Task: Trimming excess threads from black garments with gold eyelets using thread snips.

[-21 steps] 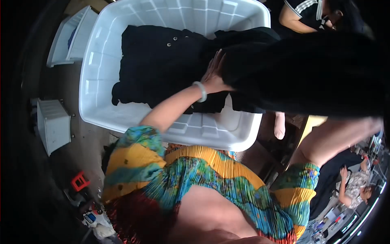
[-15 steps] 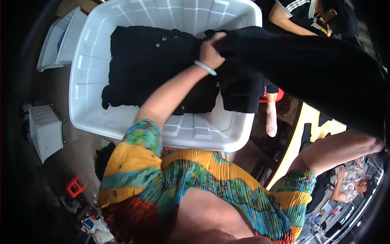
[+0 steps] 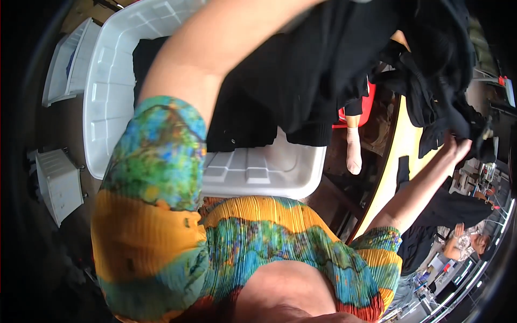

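Observation:
A black knit garment is lifted in a loose bunch over the tub's right side and past the table. My left forearm crosses the top of the view, and its hand is past the upper edge, beyond a pale bracelet. My right hand is at the right, its fingers closed on the lower hanging part of the black garment. More folded black garments lie in the big white plastic tub, partly covered by my arm and the raised cloth.
A yellowish table with black cloth pieces stands to the right. Beside the tub are a red stool and another person's socked foot. White bins are at the left. Another person sits at the far right.
My left arm has swung up and right from the tub, out past the upper edge. The stretched black garment is now bunched higher up. My right hand has moved up and inward.

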`<move>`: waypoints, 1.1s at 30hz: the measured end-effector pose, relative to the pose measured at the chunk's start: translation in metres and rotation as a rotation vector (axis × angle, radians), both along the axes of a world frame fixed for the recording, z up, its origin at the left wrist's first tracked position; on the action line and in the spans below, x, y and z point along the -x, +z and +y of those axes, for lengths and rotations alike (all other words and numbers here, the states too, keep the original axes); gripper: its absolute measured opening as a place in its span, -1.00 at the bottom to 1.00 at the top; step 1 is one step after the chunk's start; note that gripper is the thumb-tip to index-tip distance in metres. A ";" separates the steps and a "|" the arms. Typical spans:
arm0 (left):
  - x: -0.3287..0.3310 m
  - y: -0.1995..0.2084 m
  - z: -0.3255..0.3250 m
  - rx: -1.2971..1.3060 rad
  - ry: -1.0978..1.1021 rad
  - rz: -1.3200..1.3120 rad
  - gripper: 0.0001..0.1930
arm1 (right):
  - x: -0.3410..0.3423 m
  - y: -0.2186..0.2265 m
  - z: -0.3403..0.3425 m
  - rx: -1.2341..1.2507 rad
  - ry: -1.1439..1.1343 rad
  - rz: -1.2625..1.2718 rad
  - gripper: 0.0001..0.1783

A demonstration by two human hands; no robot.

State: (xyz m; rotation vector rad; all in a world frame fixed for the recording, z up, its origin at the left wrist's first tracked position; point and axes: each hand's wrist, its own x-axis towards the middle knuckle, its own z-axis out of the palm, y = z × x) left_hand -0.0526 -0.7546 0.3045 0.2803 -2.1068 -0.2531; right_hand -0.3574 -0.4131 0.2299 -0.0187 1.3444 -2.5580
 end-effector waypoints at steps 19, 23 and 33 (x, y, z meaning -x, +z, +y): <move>-0.233 -0.382 0.058 -1.018 0.377 -0.409 -0.39 | -0.329 -0.147 -0.100 -0.934 0.268 0.511 -0.69; -0.363 -0.429 -0.011 -0.938 0.922 -0.791 -0.29 | -0.340 -0.151 -0.122 -0.960 0.273 0.777 -0.70; -0.473 -0.490 -0.133 -0.733 0.811 -1.100 0.03 | -0.497 -0.213 -0.158 -1.129 1.154 0.569 -0.81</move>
